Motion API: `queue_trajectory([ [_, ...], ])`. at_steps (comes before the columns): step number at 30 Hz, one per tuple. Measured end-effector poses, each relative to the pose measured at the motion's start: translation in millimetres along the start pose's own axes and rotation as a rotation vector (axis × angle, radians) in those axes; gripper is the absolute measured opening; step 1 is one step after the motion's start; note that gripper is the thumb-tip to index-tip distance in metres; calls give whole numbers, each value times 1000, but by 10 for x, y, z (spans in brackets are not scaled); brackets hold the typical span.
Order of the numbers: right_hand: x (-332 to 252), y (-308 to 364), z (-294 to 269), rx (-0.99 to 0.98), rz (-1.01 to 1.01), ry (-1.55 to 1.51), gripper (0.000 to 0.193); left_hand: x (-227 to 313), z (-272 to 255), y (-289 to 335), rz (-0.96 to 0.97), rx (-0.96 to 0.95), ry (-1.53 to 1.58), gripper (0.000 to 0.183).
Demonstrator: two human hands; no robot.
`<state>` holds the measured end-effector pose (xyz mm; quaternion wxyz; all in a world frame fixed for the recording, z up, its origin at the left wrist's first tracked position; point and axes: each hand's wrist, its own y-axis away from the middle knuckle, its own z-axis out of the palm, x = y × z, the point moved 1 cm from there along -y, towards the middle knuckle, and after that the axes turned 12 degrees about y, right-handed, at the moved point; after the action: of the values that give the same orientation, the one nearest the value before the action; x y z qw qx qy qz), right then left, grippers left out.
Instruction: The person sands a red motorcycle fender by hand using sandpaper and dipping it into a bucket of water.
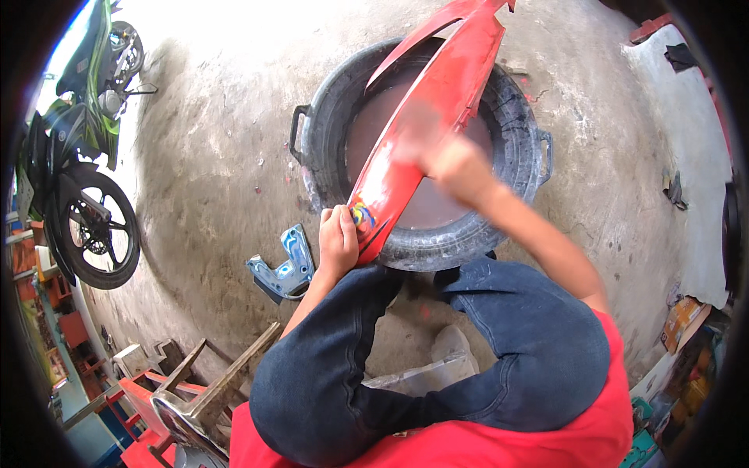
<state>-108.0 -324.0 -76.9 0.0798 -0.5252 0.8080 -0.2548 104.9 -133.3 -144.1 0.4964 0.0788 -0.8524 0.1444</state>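
A long, glossy red motorcycle body panel [456, 74] slants across a black rubber tub, its near end by my knees and its far end forked. My left hand [339, 238] is closed round the near end's left edge, beside a small blue-and-yellow sticker [362, 216]. On the panel's middle is my right hand [459, 168], curled and smeared by motion. A brownish-grey blur lies at its fingertips; what it is I cannot make out. Murky, greyish-pink water [441, 204] shows in the tub [322, 129], partly hidden by the panel.
A blue-and-white plastic part [290, 261] lies on the concrete floor left of the tub. A motorcycle [86, 179] stands at the far left. Wooden and red furniture [183, 398] crowds the lower left. A translucent plastic container [433, 373] sits between my legs. Boxes and clutter [686, 335] line the right.
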Motion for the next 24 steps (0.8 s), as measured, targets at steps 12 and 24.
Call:
queue_trajectory([
  [12, -493, 55, -9, 4, -214, -10, 44, -4, -11, 42, -14, -4, 19, 32],
  [24, 49, -38, 59, -232, -15, -16, 36, -13, 2, 40, -50, -15, -4, 40],
])
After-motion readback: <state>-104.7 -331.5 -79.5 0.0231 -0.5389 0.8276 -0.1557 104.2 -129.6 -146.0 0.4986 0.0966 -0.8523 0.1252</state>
